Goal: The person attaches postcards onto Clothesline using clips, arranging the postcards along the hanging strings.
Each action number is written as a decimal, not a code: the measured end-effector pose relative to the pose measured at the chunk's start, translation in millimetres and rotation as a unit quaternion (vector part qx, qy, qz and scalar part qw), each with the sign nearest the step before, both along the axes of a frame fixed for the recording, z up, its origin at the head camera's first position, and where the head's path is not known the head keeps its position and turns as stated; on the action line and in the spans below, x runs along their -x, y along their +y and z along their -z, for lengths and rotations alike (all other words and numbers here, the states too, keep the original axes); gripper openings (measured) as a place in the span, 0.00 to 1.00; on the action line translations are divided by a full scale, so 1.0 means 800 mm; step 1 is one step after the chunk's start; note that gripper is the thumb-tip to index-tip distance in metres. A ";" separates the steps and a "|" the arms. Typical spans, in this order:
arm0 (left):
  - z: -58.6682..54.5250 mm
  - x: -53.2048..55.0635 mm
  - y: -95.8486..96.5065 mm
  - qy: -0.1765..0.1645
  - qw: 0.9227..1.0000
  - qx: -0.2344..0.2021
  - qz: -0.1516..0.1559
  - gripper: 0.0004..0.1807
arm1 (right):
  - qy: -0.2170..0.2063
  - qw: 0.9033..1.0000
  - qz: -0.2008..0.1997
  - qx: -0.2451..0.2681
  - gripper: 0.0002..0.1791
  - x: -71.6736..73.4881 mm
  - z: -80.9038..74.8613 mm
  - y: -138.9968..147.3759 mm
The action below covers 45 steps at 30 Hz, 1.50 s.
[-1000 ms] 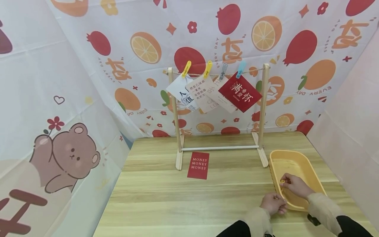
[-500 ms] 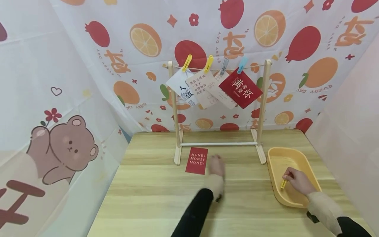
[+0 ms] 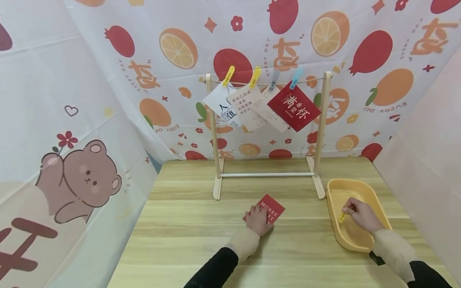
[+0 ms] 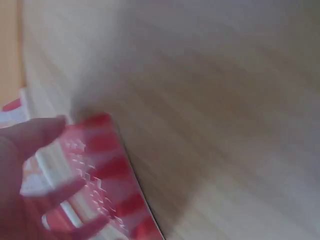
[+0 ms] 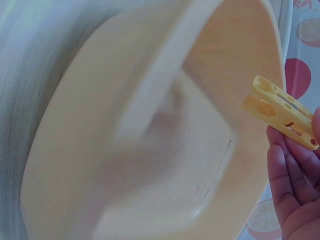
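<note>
My left hand (image 3: 258, 221) lies with spread fingers on a red card (image 3: 272, 208) printed with "MONEY", set at an angle on the table. In the left wrist view, its fairly straight fingers (image 4: 59, 192) reach over one edge of the card, blurred. Between thumb and fingers, my right hand (image 3: 364, 216) pinches a yellow clothespin (image 5: 280, 112). That hand is above the yellow tray (image 3: 335, 229), near its middle. The right wrist view shows the clothespin's jaws pointing away from the fingertips' side.
Behind the card stands a wooden rack (image 3: 322, 132) with a string across its top. Hanging there are a white card (image 3: 219, 100), pale cards and a red card (image 3: 293, 110), held by yellow, grey and blue clothespins. A printed cloth (image 3: 194, 88) backs the table.
The left hand has gone from the tray to the red card, which has turned and slid right and towards me. The right hand stays over the tray, having raised the clothespin slightly.
</note>
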State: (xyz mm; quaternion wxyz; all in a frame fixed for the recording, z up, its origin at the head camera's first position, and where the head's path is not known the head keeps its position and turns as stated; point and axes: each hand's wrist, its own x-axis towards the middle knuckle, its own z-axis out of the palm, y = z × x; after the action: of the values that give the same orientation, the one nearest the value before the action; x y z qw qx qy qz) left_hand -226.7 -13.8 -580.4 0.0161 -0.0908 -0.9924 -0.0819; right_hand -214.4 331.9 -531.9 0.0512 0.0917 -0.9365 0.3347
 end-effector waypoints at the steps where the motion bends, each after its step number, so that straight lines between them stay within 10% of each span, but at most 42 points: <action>1: -0.003 -0.002 0.002 -0.005 1.000 0.001 -0.014 0.40 | 0.002 1.000 0.001 0.000 0.06 0.001 -0.001 0.000; 5: -0.008 0.001 0.001 -0.027 0.997 0.038 -0.061 0.52 | 0.010 1.000 0.003 -0.004 0.06 0.002 -0.002 0.003; 36: -0.003 0.025 -0.009 -0.119 0.990 -0.048 -0.067 0.44 | 0.015 1.000 -0.003 0.002 0.07 -0.005 0.011 0.008; 45: -0.004 0.011 -0.005 -0.055 0.997 -0.010 -0.055 0.40 | 0.007 1.000 0.004 -0.007 0.07 -0.006 0.014 0.011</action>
State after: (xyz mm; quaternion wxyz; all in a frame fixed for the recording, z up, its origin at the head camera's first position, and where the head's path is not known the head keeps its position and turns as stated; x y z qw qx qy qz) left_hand -235.6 -17.7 -577.1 -0.0331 -0.0309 -0.9944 -0.0953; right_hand -209.4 340.4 -543.0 0.0582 0.0903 -0.9387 0.3276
